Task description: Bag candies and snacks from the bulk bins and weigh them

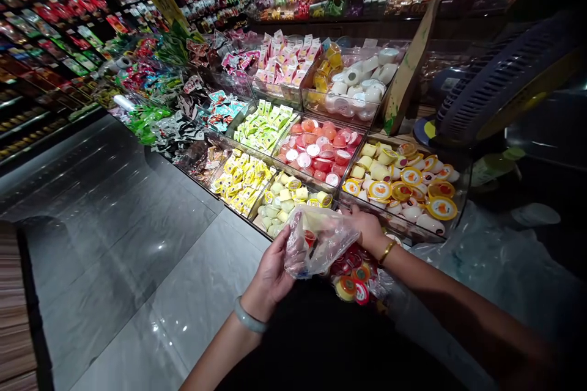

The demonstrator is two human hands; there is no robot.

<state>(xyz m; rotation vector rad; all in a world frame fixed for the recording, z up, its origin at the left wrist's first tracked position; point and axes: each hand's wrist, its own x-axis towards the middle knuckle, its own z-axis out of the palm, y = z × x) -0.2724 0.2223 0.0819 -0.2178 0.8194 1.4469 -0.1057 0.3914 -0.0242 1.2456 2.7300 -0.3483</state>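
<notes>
Delicately held: a thin plastic bag (321, 250) between two hands

The crumpled, see-through bag sits just below the middle of the frame. The left hand (275, 272) is half curled, its thumb and fingers gripping the bag's left edge; the right hand (369, 232) meets the right edge, but its fingers are partly hidden, so how far they close, and on what, cannot be told. Something red shows through the film, whether inside or behind is unclear. Film this thin could tear or slip if the hands pulled unevenly, and its folds could cling together and keep the mouth narrow.

Just below the right hand, loose lidded cups (352, 284) are heaped near the lower middle; a sweep of that forearm could knock some down. Pale cups (288, 198) lie just above the bag, where its hanging edge could snag. Toward the upper right, a fan (495, 85), if running, could make the light film flutter
</notes>
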